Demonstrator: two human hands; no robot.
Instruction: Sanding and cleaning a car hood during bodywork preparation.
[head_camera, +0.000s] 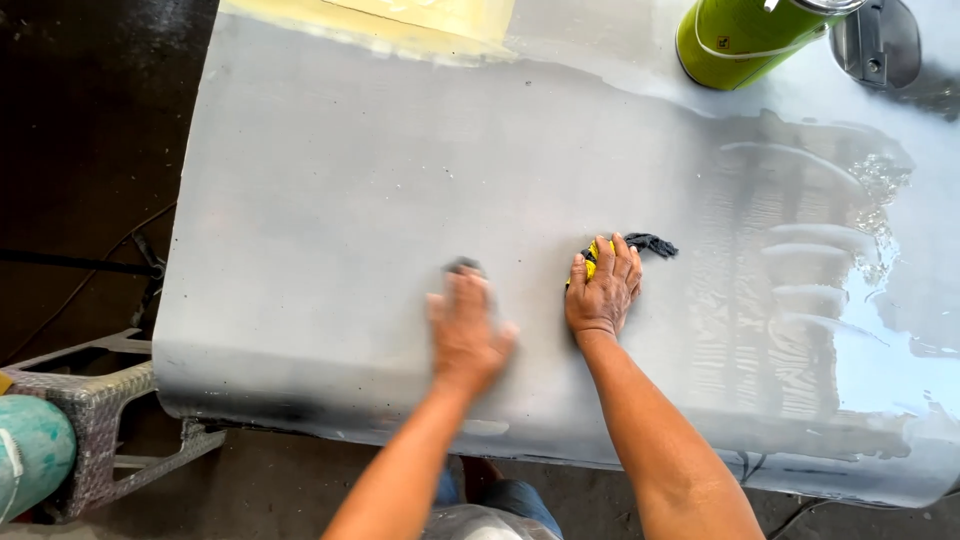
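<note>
A large grey panel lies flat in front of me, wet and streaked on its right part. My left hand is blurred with motion and presses a small dark pad flat on the panel near its middle. My right hand rests just to the right of it, fingers bent over a yellow sponge with a dark rag sticking out past the fingertips.
A green cylinder-shaped container lies on the panel's far right, beside a grey metal fitting. Yellow masking paper covers the far edge. A woven stool and a teal object stand at lower left on the dark floor.
</note>
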